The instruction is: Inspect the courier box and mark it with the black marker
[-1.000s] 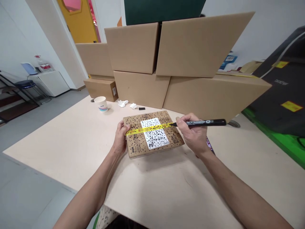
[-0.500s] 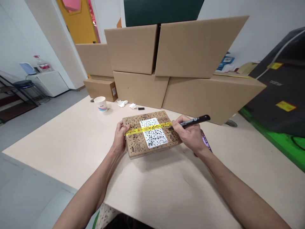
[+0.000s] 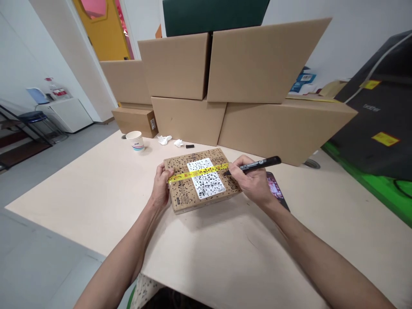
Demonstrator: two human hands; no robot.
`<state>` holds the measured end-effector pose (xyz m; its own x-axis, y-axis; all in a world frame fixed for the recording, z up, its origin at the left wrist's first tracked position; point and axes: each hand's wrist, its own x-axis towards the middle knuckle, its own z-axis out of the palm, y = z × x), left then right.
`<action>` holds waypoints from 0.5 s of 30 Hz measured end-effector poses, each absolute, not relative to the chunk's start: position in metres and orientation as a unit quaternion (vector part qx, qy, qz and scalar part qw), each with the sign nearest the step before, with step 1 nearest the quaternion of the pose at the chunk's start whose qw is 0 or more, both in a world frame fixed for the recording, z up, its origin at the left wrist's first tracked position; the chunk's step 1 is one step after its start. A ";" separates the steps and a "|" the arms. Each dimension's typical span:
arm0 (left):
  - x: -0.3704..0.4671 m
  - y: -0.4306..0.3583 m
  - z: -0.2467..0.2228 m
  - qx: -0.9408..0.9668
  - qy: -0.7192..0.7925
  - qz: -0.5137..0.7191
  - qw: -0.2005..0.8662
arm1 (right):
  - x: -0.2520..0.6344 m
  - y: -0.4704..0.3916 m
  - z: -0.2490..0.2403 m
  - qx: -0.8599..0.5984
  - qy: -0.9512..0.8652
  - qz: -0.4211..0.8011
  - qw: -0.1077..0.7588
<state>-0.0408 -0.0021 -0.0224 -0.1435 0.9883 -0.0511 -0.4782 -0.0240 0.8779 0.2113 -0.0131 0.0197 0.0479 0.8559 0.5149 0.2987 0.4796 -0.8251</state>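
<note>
"Left hand (image 3: 161, 186)?"
"Curled, thumb on top, gripping the parcel's (image 3: 180, 194) left end, probably steadying it. On or just above the table (image 3: 96, 184), can't tell."
"Right hand (image 3: 252, 184)?"
"Fingers closed round a black marker (image 3: 265, 163), tip down at the speckled top, likely for control."

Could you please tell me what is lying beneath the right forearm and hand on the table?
A phone with a lit screen shows partly beneath the right hand; the forearm covers the rest, so anything else there cannot be seen.
</note>
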 end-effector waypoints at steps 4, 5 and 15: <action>-0.041 -0.001 -0.024 0.320 0.395 0.644 0.571 | 0.209 -0.014 0.024 -0.435 -0.625 0.219 0.610; -0.041 -0.001 -0.024 0.321 0.394 0.644 0.572 | 0.208 -0.014 0.024 -0.435 -0.632 0.218 0.604; -0.041 -0.003 -0.022 0.329 0.406 0.631 0.573 | 0.212 -0.014 0.026 -0.435 -0.642 0.257 0.577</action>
<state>-0.0406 -0.0027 -0.0218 -0.1270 0.9907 -0.0494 -0.4553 -0.0140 0.8902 0.2118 -0.0144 0.0262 0.0444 0.8548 0.5170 0.2621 0.4894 -0.8317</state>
